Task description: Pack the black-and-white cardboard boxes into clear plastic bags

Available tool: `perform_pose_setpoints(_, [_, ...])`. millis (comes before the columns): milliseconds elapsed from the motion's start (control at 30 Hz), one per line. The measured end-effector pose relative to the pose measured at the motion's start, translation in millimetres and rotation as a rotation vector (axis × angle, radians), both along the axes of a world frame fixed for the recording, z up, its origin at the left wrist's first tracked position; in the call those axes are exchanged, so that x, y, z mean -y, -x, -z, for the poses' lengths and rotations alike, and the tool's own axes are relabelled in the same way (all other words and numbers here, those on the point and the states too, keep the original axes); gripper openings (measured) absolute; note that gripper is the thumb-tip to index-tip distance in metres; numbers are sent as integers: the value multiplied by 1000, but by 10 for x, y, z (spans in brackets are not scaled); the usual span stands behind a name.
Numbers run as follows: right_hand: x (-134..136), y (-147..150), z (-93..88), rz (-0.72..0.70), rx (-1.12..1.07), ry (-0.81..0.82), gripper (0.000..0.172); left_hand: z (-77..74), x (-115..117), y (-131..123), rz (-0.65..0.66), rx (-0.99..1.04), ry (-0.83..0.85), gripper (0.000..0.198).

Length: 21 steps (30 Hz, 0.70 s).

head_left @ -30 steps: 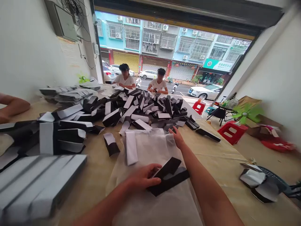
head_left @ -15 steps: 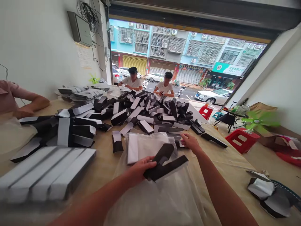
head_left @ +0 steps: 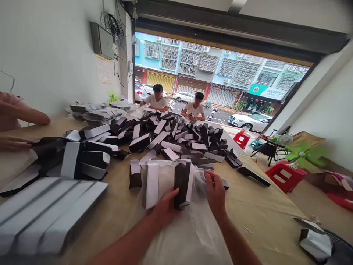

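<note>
Head view. Table (head_left: 256, 209) heavily loaded. Beyond the work spot lies a broad loose pile of black-and-white cartons (head_left: 171, 145), its near edge close to the far end of a clear plastic bag (head_left: 193, 228). One short carton (head_left: 135, 176) sits just left of that bag; a lone black carton (head_left: 253, 176) lies well off to the right. At near left, a row of white cartons (head_left: 52, 209) side by side takes up the corner. A co-worker's hand (head_left: 13, 142) rests by more cartons behind that row; two people (head_left: 157, 101) sit at the far side. Red stool (head_left: 285, 173) and green fan (head_left: 302, 154) stand right of the table.

Left hand (head_left: 167, 202): fingers gripping a dark carton (head_left: 181, 186), thumb across its near edge, carton over the bag's far half. Left forearm hides part of the bag. Right hand (head_left: 215, 189): fingers bent at the bag's right edge; cannot tell whether they pinch the film.

Containers: a white carton (head_left: 152, 184) lies at the bag's left side, inside or on top unclear. Far left, plastic-wrapped bundles (head_left: 97, 112) hold stacked cartons.
</note>
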State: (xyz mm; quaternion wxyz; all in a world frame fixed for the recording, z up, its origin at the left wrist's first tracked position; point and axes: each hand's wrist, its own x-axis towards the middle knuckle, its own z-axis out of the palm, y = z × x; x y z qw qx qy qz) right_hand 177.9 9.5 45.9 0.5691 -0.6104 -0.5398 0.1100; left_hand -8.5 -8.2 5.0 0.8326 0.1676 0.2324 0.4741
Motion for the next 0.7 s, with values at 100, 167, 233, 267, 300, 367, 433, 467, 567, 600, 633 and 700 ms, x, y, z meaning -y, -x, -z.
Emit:
perform_pose_setpoints(100, [151, 361, 201, -84, -14, -109, 38, 20, -6, 0, -90, 23, -31, 23])
perform_pose_setpoints(167, [218, 488, 363, -177, 2, -110, 37, 10, -14, 5, -111, 30, -57, 24])
perform_pose_setpoints(233, [260, 519, 522, -262, -8, -89, 40, 9, -19, 7, -101, 24, -80, 28])
perform_pose_setpoints(267, [278, 509, 591, -290, -25, -78, 41, 12, -19, 7, -89, 18, -86, 29])
perform_pose_setpoints(300, [298, 490, 647, -303, -46, -71, 42, 15, -17, 6, -77, 12, -89, 31])
perform_pose_setpoints(367, [348, 448, 714, -310, -83, -58, 42, 18, -9, 0, -57, 5, -97, 32])
perform_pose_setpoints(433, [408, 424, 722, -328, -98, -38, 40, 16, 2, -7, -51, 4, -110, 33])
perform_pose_setpoints(467, [436, 421, 712, -343, -101, -28, 39, 14, 6, -10, -49, 2, -115, 34])
perform_pose_setpoints(567, [482, 435, 670, -372, -138, -1, 40, 19, 8, -23, -46, -16, -118, 37])
perform_pose_setpoints(600, [482, 440, 662, -374, -163, 4, 41, 25, 5, -29, -45, -24, -123, 39])
perform_pose_setpoints(633, [477, 444, 658, -378, -189, 6, 43, 32, 2, -34, -46, -29, -133, 41])
perform_pose_setpoints(700, [457, 443, 660, -389, -231, 12, 46, 45, -4, -45, -52, -30, -157, 48])
